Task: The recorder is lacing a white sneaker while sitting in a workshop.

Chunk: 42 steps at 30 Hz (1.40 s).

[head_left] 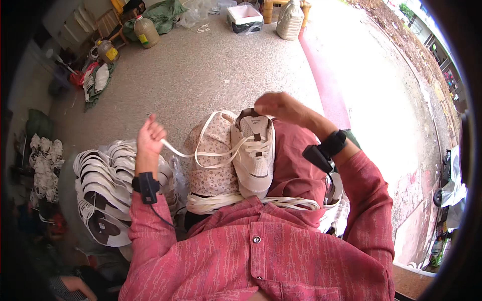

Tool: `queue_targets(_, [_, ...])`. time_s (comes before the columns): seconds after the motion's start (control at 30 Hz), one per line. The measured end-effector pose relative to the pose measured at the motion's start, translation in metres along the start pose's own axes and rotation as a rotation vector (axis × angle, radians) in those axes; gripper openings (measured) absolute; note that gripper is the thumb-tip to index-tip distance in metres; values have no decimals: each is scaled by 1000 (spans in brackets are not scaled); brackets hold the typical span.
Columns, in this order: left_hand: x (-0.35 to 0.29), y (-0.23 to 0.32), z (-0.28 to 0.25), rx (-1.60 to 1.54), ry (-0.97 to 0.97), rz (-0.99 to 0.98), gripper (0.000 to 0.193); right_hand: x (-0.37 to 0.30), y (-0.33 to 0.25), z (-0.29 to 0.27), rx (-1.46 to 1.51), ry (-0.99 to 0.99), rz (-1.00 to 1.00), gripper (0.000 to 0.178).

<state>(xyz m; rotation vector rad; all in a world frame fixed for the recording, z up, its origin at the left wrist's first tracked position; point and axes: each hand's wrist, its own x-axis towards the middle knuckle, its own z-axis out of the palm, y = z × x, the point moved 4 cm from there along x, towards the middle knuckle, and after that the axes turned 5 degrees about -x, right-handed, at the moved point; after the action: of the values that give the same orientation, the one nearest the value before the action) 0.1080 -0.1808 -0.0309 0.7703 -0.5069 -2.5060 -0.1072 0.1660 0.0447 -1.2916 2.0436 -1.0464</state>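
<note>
A white sneaker [253, 163] rests on my lap between my knees, its toe toward me and its dark-lined heel opening away from me. My left hand [151, 135] is raised to the left with its fingers closed on a flat white shoelace [175, 152]. That lace runs back to the sneaker's eyelets, and a loose loop of it lies over the flowered cloth [213, 178] on my left knee. My right hand [281, 106] curls over the heel collar of the sneaker, with its fingertips partly hidden. Across my lap lies a bundle of white laces [216, 202].
Stacked white sneakers [105, 185] stand close by my left side, and more white shoes [337, 203] lie by my right hip. Farther off are plastic jugs [145, 32], a white foam box [245, 16] and another large jug [290, 21]. More shoes [46, 168] sit at the far left.
</note>
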Motion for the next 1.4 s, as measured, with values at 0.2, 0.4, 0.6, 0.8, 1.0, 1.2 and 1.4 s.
queue_targets(0.2, [-57, 77, -64, 40, 163, 350, 36, -17, -3, 18, 211, -194, -33, 65])
queue_targets(0.4, [-111, 98, -74, 115, 114, 519, 34, -9, 9, 28, 230, -158, -34, 71])
queue_targets(0.6, [-128, 93, -62, 188, 32, 610, 31, -18, -25, 36, -410, 87, -332, 39])
queue_targets(0.8, [-128, 94, -74, 71, -76, 573, 27, -20, -36, 50, -562, 26, -420, 16])
queue_targets(1.0, [-131, 101, -94, 55, -19, 601, 25, -4, -39, 39, -245, -88, -266, 25])
queue_targets(1.2, [-162, 109, -88, 57, 47, 735, 39, 51, -104, 39, 37, -234, -176, 42])
queue_targets(1.4, [-190, 69, -12, 723, -170, 619, 45, 71, -177, 68, 29, -337, -548, 36])
